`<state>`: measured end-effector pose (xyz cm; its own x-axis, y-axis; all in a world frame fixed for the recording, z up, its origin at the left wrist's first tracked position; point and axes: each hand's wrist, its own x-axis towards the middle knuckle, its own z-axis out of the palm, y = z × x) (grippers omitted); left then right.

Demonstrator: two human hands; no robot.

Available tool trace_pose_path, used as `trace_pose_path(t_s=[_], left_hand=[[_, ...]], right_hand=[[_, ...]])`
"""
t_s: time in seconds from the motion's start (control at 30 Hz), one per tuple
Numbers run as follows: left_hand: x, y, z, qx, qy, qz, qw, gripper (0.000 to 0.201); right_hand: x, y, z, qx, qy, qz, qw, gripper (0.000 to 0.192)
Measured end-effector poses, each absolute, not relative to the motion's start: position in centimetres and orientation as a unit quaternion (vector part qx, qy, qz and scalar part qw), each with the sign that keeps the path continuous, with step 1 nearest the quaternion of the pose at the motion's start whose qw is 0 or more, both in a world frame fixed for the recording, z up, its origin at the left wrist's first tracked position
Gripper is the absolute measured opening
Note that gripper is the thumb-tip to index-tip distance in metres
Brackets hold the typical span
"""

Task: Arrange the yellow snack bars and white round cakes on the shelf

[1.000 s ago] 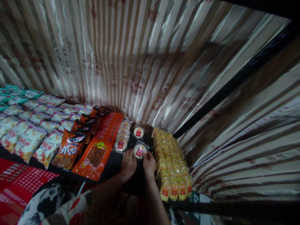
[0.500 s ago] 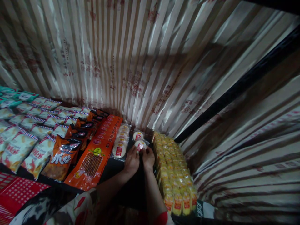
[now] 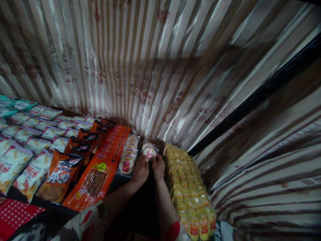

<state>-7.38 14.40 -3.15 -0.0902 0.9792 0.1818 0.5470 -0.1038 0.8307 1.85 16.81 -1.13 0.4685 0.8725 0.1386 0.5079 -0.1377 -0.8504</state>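
Note:
Between my two hands is a round white cracker in a clear wrapper with a red label (image 3: 149, 153). My left hand (image 3: 141, 170) pinches its left edge, and my right hand (image 3: 157, 167) grips the lower right edge. The held pack overlaps another wrapped round cracker (image 3: 146, 146) lying behind it at the back of the black surface. Just left of my left hand runs a row of overlapping wrapped crackers (image 3: 127, 160). To the right of my right hand stand rows of yellow-wrapped snacks (image 3: 184, 180).
Long orange snack packs (image 3: 96, 177), brown-orange bags (image 3: 60, 175) and several rows of white snack bags (image 3: 32, 170) lie to the left. A red basket (image 3: 17, 214) is at the lower left. Striped, creased sheeting (image 3: 140, 67) hangs behind, with a dark bar (image 3: 240, 100) slanting across it.
Both hands have moved the held cracker slightly back, so that it now overlaps the cracker behind it. The view has shifted a little, with the near packs sliding lower in the picture.

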Motion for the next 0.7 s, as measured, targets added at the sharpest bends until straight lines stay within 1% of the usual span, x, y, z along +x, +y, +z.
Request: trace_pose_path(t_s=[0.2,0.37,0.57,0.7], left_hand=[[-7.6,14.5,-1.1,0.625,0.643,0.338,0.285,0.044],[-7.9,14.4,0.4,0.623,0.651,0.31,0.304,0.046],[-7.9,14.4,0.6,0.606,0.659,0.316,0.315,0.05],[-7.4,14.6,-0.9,0.592,0.634,0.378,0.323,0.05]], right_hand=[[1.8,17.8,-1.6,-0.711,-0.492,0.212,0.455,0.034],[1.4,18.3,-1.6,-0.71,-0.495,0.214,0.453,0.035],[0.8,18.8,-1.5,-0.702,-0.503,0.225,0.451,0.034],[0.1,18.9,-1.5,-0.695,-0.506,0.233,0.454,0.033]])
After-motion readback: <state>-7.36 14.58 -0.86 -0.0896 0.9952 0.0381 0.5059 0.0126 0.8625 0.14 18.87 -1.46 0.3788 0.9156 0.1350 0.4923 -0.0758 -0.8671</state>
